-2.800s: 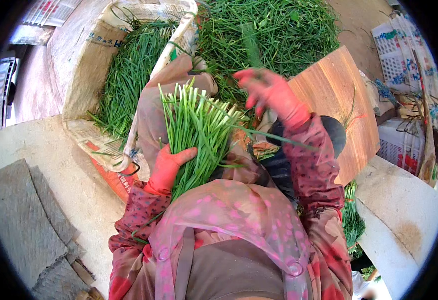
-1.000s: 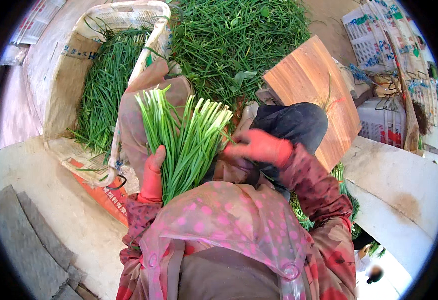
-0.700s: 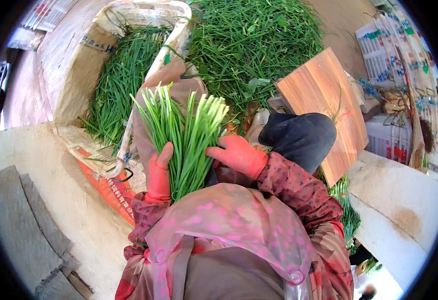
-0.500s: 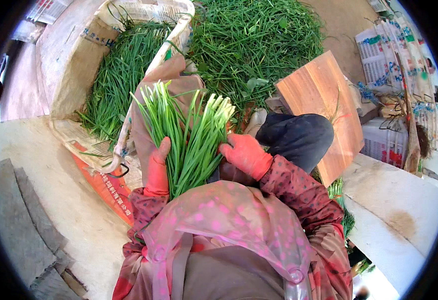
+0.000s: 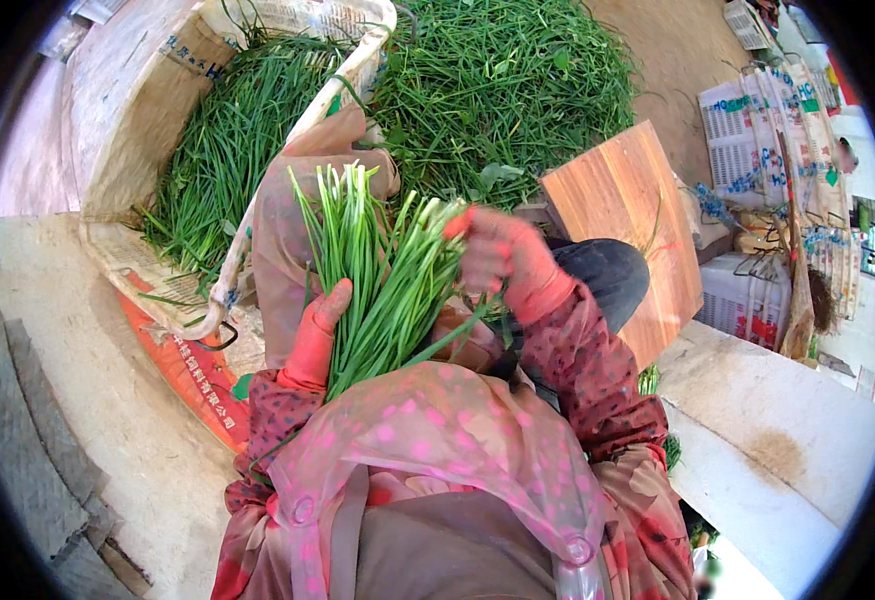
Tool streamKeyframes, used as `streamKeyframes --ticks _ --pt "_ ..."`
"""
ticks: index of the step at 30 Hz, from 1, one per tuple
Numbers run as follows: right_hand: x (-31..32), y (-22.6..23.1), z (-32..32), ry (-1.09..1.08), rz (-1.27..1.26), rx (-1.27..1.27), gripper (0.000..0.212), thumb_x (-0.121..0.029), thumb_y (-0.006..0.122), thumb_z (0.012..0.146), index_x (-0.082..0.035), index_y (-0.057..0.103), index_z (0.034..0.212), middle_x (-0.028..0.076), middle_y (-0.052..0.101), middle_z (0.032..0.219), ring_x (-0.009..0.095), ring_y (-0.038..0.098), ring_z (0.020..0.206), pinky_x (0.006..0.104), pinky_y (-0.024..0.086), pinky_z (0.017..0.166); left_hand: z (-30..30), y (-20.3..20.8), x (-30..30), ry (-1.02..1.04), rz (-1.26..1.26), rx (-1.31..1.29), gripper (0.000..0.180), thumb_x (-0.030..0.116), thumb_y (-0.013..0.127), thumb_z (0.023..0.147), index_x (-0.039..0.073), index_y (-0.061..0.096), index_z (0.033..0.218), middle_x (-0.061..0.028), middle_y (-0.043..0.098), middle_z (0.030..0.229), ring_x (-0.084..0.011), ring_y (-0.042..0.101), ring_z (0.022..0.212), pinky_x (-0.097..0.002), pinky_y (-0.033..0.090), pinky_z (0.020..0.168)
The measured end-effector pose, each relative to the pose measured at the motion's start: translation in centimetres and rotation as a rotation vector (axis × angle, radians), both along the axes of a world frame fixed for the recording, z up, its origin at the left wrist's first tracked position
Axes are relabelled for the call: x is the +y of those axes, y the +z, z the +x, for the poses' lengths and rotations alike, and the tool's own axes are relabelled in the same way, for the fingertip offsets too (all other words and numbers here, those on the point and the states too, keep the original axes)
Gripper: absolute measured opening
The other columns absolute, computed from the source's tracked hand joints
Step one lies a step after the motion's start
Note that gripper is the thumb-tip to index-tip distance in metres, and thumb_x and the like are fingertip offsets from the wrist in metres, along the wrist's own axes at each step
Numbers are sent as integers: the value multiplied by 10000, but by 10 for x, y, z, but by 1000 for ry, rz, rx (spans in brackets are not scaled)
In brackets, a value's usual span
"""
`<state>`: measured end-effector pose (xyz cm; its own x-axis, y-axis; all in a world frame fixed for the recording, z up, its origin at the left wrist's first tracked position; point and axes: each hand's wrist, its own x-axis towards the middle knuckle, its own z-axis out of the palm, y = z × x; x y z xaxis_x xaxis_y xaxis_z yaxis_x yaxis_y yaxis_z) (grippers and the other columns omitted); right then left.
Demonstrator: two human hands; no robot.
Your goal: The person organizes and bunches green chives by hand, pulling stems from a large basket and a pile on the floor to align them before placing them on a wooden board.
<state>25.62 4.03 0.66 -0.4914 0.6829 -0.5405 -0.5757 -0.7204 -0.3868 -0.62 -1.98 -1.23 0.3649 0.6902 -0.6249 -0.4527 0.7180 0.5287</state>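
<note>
My left hand (image 5: 322,332), in a red-orange glove, is closed around a thick bunch of garlic chives (image 5: 383,290) held upright above my lap. The pale cut ends point away from me, and the green leaves run down toward my chest. My right hand (image 5: 514,262), gloved alike, is at the bunch's right side near the cut ends. Its fingers are curled and slightly blurred, and a few chive leaves trail out from beneath them. Most of the left fingers are hidden behind the bunch.
A large white basket (image 5: 148,130) of chives stands at the far left. Beside it spreads a big heap of loose chives (image 5: 503,100). A wooden board (image 5: 628,230) leans right of my knee. White crates (image 5: 743,290) stand farther right, and a red printed sack (image 5: 193,375) lies left.
My right hand has lifted off the bunch's right side and turned, its fingers now curled near the cut ends. Some leaves stick out to the right below it. My left hand keeps its hold.
</note>
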Motion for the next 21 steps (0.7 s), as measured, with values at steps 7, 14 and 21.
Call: streamKeyframes --ticks 7,14,21 --pt "118 30 110 146 586 -1562 466 -347 637 846 -66 555 1208 95 658 1007 223 641 856 328 502 794 -7 -3 2 -38 -75 -90 498 405 543 914 13 549 1222 -82 628 1114 -175 621 964 -320 487 879" --pt "54 16 -20 628 1707 -1248 451 -345 717 710 -136 624 1099 115 661 970 291 575 1055 428 457 883 -5 3 4 -30 -86 -55 513 414 549 910 16 535 1234 -79 624 1122 -176 622 964 -327 492 871" --pt "46 -31 -35 628 1342 -1400 141 -213 655 769 -125 652 879 103 624 795 329 610 763 425 493 644 -4 4 6 -215 53 110 506 302 625 861 4 498 1251 -87 615 1121 -174 616 952 -322 486 857"
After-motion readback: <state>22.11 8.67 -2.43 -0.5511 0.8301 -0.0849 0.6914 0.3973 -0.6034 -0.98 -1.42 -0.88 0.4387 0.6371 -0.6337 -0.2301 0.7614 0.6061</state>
